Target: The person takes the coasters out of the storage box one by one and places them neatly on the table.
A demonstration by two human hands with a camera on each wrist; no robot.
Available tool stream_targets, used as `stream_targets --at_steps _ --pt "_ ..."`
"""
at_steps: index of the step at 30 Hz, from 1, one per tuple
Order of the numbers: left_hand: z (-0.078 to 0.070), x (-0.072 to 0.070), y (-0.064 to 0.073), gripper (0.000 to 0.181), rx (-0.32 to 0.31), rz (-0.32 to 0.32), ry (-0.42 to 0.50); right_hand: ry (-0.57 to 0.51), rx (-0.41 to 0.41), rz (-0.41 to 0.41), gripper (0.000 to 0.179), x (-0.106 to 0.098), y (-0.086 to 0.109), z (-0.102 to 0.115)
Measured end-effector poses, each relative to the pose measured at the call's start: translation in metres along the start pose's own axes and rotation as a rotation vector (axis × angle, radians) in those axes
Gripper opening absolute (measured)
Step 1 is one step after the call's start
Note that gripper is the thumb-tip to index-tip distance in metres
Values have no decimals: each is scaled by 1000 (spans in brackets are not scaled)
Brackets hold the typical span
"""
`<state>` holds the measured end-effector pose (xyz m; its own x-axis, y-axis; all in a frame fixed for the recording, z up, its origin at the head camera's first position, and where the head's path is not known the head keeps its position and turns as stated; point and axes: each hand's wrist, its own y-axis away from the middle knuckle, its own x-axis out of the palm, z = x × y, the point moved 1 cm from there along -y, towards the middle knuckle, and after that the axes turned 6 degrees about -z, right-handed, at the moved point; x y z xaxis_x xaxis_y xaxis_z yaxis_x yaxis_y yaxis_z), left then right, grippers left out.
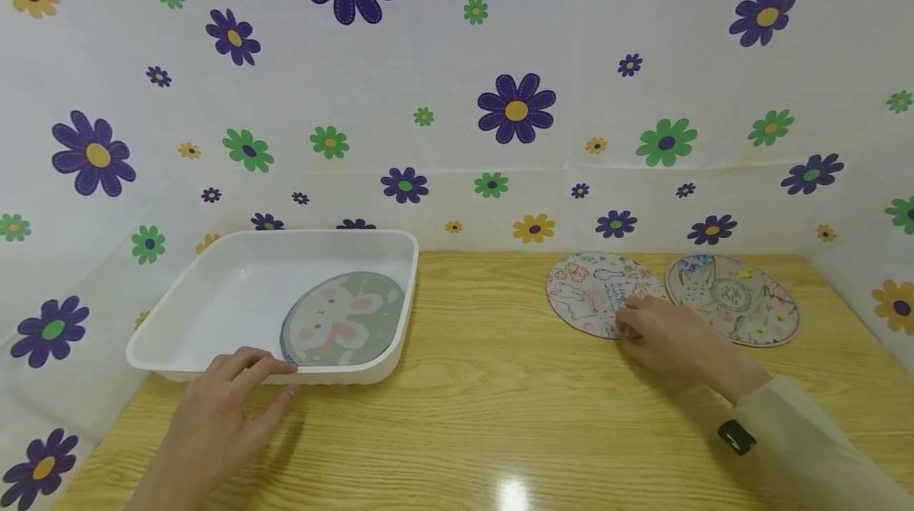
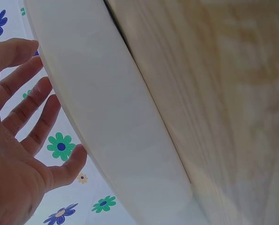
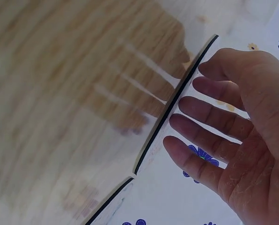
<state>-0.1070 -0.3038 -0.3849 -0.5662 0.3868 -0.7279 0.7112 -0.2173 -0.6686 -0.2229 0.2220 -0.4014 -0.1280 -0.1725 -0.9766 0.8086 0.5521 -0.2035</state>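
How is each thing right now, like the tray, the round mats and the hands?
White tray: upright, one mat in it
Grey bunny mat: inside the tray, picture up
Middle round mat: picture up, right hand at its near edge
Far-right round mat: picture up on the table
Left hand: at the tray's near rim

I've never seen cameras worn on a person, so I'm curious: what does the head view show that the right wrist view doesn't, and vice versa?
Only the head view shows the white tray, the rabbit mat in it, and the left hand. Only the right wrist view shows the palm of the right hand and its apparent reflection on the wooden table. Both show the right hand, two round mats, the table and the flowered cloth.
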Motion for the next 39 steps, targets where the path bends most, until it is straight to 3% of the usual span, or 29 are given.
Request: stream_targets --at_steps 26,39 --pt "-1 1 1 32 -10 10 -26 -58 12 -18 36 -8 9 16" --pt "-1 1 1 32 0 1 -17 -68 -43 -68 39 -16 2 32"
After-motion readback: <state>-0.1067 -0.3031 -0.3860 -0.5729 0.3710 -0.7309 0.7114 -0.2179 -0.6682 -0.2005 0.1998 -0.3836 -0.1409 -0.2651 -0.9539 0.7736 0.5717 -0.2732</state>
